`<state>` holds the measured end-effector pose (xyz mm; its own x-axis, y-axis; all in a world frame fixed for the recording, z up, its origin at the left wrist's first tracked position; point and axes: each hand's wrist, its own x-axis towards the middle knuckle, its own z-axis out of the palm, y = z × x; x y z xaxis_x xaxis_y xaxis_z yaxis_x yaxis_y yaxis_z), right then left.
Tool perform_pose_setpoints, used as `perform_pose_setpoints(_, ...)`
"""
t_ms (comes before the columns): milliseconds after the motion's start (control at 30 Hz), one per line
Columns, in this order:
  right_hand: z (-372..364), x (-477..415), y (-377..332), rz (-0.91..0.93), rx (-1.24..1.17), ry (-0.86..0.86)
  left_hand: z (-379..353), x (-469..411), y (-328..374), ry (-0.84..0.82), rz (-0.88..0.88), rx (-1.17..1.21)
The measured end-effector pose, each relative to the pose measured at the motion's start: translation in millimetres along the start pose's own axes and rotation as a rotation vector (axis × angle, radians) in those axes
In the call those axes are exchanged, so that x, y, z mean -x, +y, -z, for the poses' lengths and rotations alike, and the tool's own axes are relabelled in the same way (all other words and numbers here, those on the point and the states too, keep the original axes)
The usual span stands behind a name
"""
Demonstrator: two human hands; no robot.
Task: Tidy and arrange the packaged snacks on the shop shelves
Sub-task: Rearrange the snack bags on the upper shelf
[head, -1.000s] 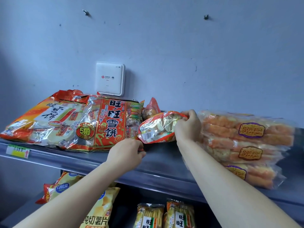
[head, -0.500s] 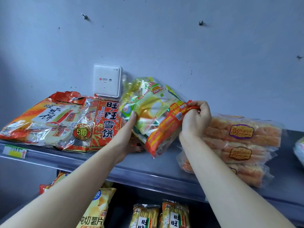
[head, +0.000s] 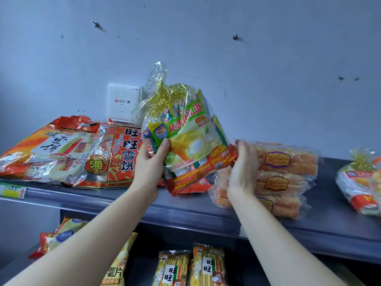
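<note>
Closest to me, below the cake bag point(head: 189, 141), two Want Want stick packs point(head: 208, 267) stand on the lower shelf. Both hands are on that bag. The left hand point(head: 149, 166) grips its left side, thumb across the front, and the right hand point(head: 244, 168) curls round its lower right edge. It's tilted, tied top up, over the top shelf point(head: 185, 211). Can't tell if its bottom touches. Just right of it is a stack of bread packs point(head: 288, 174), left of it red rice cracker bags point(head: 121, 155), and behind it a white wall box point(head: 123, 102).

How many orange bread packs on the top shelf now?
3, stacked beside the right hand gripping the gold-tied bag: top pack, middle pack, and bottom pack partly behind the forearm. Others may be hidden behind.
</note>
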<state>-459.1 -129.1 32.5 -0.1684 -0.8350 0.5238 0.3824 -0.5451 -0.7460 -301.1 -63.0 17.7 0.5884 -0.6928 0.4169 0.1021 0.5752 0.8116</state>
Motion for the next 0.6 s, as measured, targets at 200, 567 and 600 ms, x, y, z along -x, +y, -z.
perform_pose_setpoints(200, 29.6, 19.1, -10.2, 0.044, 0.224, -0.349, -10.6, 22.5, 5.5, -0.060, -0.095, -0.019)
perform_pose_setpoints(567, 103.2, 24.8, -49.0, 0.151, 0.281, 0.149, -76.0, 80.0, 9.7, -0.302, -0.092, -0.060)
perform_pose_setpoints(600, 113.3, 21.5, -51.2, 0.144, 0.279, 0.205, -84.4, 86.6, 9.4, -0.345, -0.103, -0.071)
